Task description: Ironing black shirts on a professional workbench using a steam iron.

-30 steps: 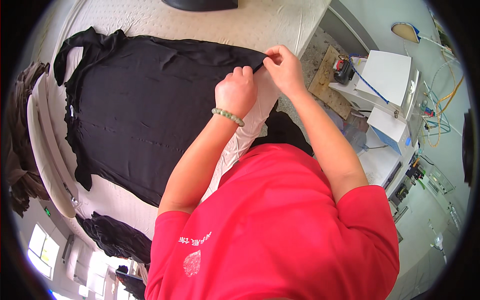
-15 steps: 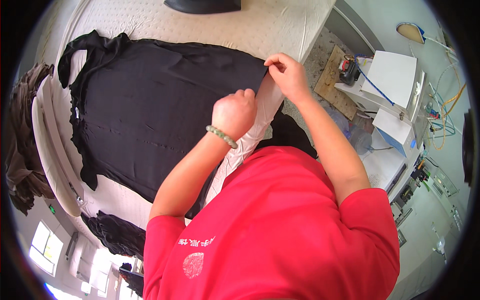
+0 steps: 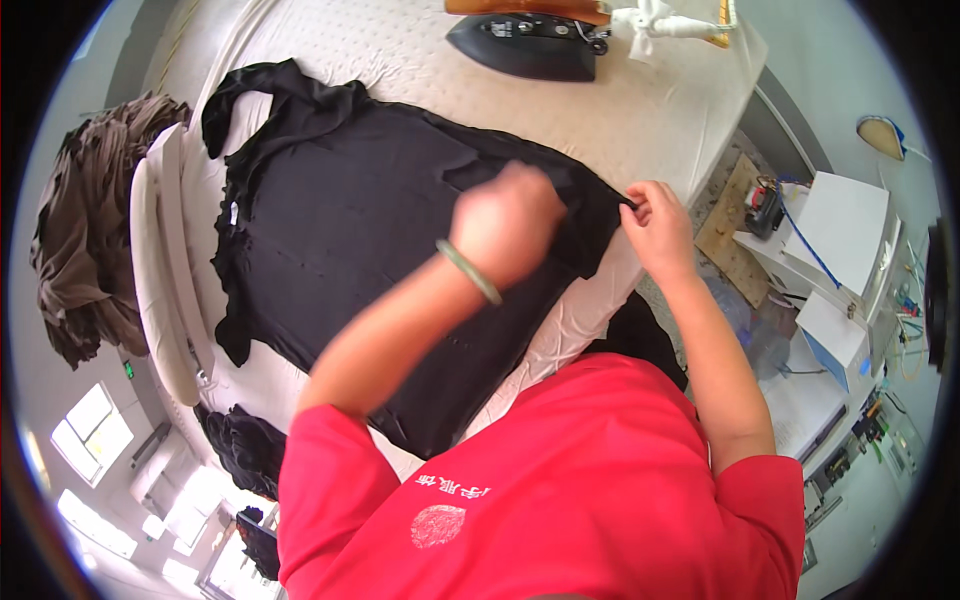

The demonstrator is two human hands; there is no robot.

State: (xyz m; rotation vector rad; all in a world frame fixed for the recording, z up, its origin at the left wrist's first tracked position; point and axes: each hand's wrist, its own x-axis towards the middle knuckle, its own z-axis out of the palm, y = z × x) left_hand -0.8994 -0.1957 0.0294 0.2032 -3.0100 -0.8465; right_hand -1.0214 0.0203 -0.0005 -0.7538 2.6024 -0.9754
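A black garment lies spread over the padded, cream-covered ironing table. Its gathered edge with a small white label is at the left, and its hem is at the right. My right hand is closed, pinching the far corner of the hem between thumb and fingers. Over the garment near the hem is my left hand, wearing a bead bracelet. That hand is smeared by motion, so its fingers and any grip are unclear. Folds rise in the cloth just beyond it.
A dark iron with a brown handle stands at the table's far side, its white-wrapped hose leading right. At the left are a narrow padded board and heaped brown cloth. White equipment stands beyond the table's right edge.
The view has shifted, bringing more of the iron into sight. My left hand has moved farther over the garment, and cloth near the hem has bunched. My right hand still pinches the corner.
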